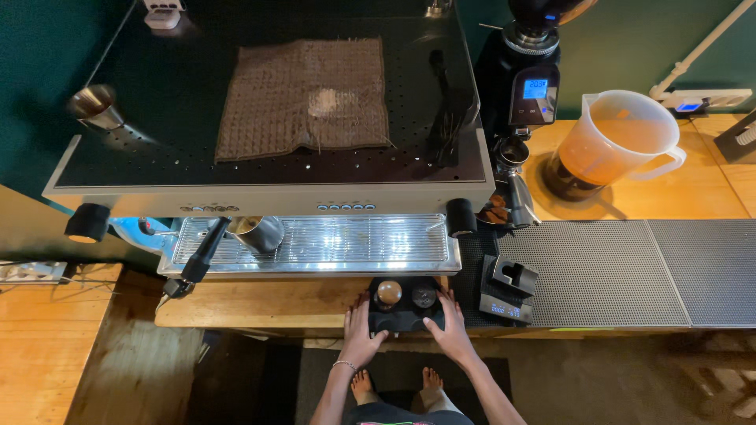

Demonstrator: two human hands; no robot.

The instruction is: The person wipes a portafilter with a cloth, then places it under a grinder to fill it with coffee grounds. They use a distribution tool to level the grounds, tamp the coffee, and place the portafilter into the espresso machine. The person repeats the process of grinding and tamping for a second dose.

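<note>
A black tamping station [405,319] sits at the counter's front edge, holding a wood-topped tamper [388,293] and a dark round tool [424,296]. My left hand [360,334] rests flat against its left side, a thin bracelet on the wrist. Against its right side lies my right hand [451,330], fingers spread. Neither hand holds anything. Behind the station stands the espresso machine [268,197], with a black-handled portafilter [203,256] locked in and a steel pitcher [259,232] on the drip tray [370,240].
A brown woven cloth [305,96] lies on the machine's top. A black grinder [524,86] with a lit blue display stands to the right, beside a translucent plastic jug [618,138]. A small black scale [506,290] sits on a grey rubber mat [598,271]. My bare feet show below.
</note>
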